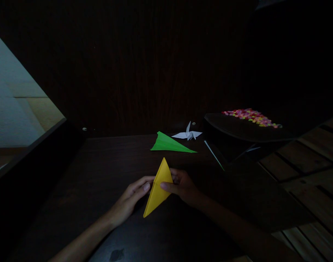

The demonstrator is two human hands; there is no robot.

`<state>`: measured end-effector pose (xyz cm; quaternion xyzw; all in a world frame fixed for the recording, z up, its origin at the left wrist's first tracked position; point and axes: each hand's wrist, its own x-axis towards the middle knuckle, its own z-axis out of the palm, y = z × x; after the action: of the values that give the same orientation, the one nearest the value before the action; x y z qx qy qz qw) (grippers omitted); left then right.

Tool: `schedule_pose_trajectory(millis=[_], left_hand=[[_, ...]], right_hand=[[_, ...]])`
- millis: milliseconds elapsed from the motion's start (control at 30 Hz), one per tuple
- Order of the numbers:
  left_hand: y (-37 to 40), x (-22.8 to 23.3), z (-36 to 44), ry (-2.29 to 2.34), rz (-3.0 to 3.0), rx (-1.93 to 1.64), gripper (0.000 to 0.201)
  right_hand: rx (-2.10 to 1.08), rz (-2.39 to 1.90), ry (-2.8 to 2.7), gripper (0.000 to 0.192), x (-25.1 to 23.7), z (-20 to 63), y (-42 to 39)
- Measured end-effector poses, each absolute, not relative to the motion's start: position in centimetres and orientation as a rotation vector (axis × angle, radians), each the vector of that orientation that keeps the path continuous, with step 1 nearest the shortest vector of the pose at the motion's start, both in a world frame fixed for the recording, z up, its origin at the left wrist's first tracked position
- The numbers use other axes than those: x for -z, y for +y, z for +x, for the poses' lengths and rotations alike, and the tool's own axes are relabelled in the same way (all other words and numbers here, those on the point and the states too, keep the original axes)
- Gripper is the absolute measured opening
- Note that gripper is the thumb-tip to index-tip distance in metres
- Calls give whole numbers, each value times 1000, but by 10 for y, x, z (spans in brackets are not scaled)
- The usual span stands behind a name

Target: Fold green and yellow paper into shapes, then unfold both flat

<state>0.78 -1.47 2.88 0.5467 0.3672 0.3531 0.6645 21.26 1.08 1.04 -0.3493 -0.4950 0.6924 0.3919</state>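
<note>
A sheet of folded yellow paper (159, 194), triangular with a crease across its middle, is held up above the dark table. My right hand (187, 187) pinches its right side, thumb flat on the front face and fingers behind. At the left folded edge, my left hand (135, 193) is closed around the paper's side, its fingertips partly hidden behind it and its thumb by the edge. Just beyond lies a green paper plane (170, 143). Behind that sits a white origami crane (188, 135) with its wings spread.
A dark curved shelf (226, 125) at the right carries a heap of small pink, red and yellow pieces (251, 116). Near it lies a thin pale strip (213, 154). A dark upright panel (128, 72) backs the table (101, 171); a raised side board (32, 153) borders the left.
</note>
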Motion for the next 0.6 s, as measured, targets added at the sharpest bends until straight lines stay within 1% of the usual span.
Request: schedule_pose_trajectory(millis=[167, 367, 433, 500, 600], left_hand=[[-16, -31, 11, 740, 1159, -706, 45], [-16, -24, 13, 732, 1126, -703, 42], [-16, -22, 13, 756, 1088, -704, 42], [-16, -21, 12, 782, 1055, -703, 43], [-16, -22, 12, 803, 1030, -704, 44]], right_hand=[[-1626, -944, -1396, 31, -11, 210, 8], [-1606, -988, -1477, 32, -12, 209, 4], [-1495, -1029, -1546, 27, -13, 210, 4], [-1313, -1099, -1604, 24, -15, 213, 6], [-1106, -1180, -1586, 31, -18, 219, 12]])
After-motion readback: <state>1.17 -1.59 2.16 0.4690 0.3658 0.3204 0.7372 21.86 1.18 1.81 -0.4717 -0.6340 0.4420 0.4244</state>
